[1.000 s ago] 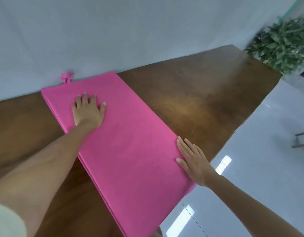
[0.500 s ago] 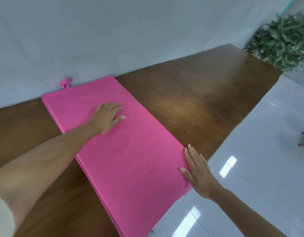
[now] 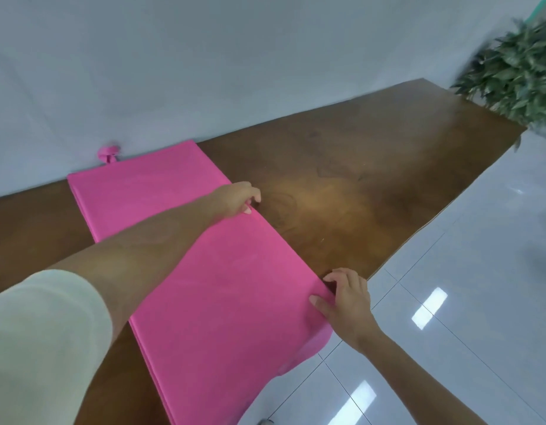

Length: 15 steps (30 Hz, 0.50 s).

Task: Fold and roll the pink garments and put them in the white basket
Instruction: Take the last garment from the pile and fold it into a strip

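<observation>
Currently your pink garment lies folded into a long flat rectangle on the wooden worktop. Its far end is against the pale wall, and its near end hangs over the worktop's edge above the tiled floor. A small knotted pink tie sticks out at the far end, touching the wall. Your left hand, arm reaching across the cloth, is at the garment's right long edge about halfway along, with the fingers curled down over that edge. Your right hand grips the same edge nearer you, thumb lying on top of the cloth and fingers bent at the border. A cream sleeve covers your left upper arm. A leafy plant stands beyond the worktop's far right corner.
</observation>
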Each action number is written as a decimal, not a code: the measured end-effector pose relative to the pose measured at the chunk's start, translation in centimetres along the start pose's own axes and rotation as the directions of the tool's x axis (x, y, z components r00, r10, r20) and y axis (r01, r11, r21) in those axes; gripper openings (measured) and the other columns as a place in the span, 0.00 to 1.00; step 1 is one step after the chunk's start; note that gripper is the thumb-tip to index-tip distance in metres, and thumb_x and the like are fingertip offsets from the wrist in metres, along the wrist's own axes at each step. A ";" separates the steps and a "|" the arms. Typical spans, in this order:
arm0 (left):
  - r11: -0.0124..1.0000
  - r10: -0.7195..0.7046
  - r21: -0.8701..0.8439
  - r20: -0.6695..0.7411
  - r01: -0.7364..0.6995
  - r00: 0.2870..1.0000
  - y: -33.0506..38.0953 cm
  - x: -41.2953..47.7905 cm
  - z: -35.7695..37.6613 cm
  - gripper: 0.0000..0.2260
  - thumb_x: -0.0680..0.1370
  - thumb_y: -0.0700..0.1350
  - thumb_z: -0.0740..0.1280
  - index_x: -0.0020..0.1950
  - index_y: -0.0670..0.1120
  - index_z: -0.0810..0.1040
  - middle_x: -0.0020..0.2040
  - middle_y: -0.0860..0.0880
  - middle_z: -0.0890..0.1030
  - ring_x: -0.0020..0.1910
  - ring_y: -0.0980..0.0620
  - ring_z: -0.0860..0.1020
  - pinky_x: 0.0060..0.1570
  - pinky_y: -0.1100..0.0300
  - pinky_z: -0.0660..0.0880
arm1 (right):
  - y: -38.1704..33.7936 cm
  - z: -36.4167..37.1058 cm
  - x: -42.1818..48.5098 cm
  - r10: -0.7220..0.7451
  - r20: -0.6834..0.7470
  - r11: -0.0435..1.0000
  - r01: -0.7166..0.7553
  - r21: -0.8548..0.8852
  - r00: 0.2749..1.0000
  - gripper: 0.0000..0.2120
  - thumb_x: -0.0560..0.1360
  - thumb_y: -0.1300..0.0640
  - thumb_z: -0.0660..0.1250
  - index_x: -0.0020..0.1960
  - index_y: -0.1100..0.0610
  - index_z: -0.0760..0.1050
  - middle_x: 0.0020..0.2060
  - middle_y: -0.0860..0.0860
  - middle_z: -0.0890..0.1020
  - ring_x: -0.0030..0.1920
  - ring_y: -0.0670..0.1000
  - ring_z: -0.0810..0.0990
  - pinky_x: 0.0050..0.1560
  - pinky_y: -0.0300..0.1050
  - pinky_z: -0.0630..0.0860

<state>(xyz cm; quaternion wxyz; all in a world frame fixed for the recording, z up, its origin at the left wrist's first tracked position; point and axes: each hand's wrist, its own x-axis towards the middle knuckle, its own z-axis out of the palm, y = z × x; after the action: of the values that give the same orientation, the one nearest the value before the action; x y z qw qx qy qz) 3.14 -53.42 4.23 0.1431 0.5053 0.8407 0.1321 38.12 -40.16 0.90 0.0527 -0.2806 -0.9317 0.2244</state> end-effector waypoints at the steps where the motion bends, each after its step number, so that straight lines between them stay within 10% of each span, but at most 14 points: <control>1: 1.000 -0.004 0.014 0.014 0.004 1.000 0.1 0.2 -0.2 0.12 0.78 0.36 0.70 0.61 0.43 0.78 0.50 0.49 0.72 0.48 0.50 0.73 0.45 0.59 0.65 | 0.1 -0.1 0.1 0.013 0.012 1.000 -0.013 -0.011 1.000 0.21 0.74 0.40 0.72 0.60 0.51 0.75 0.64 0.46 0.68 0.62 0.48 0.62 0.67 0.46 0.64; 6: 0.995 -0.061 0.084 0.057 0.056 0.997 0.1 0.1 -0.4 0.08 0.80 0.40 0.69 0.44 0.46 0.71 0.48 0.50 0.69 0.42 0.49 0.71 0.37 0.60 0.64 | 0.9 -1.4 0.0 -0.030 0.135 0.996 0.041 -0.081 0.990 0.17 0.76 0.35 0.66 0.46 0.49 0.76 0.55 0.43 0.68 0.56 0.46 0.62 0.64 0.45 0.67; 11: 0.943 -0.240 0.252 0.059 0.218 0.969 0.5 -1.0 -1.3 0.11 0.83 0.55 0.63 0.50 0.49 0.69 0.50 0.47 0.70 0.46 0.46 0.73 0.45 0.52 0.70 | 2.2 -2.6 -1.2 -0.139 0.119 0.988 0.130 0.078 0.983 0.31 0.67 0.17 0.46 0.38 0.44 0.68 0.45 0.40 0.73 0.52 0.45 0.67 0.54 0.41 0.68; 15: 0.923 -0.316 0.242 0.032 0.299 0.948 -0.2 -1.8 -1.7 0.17 0.81 0.62 0.63 0.51 0.49 0.68 0.52 0.46 0.73 0.47 0.46 0.74 0.50 0.48 0.74 | 3.3 -2.6 -2.2 -0.145 0.059 0.971 0.131 0.201 0.988 0.24 0.75 0.26 0.54 0.35 0.45 0.68 0.38 0.41 0.76 0.48 0.43 0.73 0.50 0.42 0.74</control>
<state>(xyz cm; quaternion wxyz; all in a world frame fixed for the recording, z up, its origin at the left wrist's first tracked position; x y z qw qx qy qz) 3.19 -55.28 5.90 0.1313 0.3847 0.9136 -0.0098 42.18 -37.86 1.79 0.0611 -0.2002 -0.9236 0.3211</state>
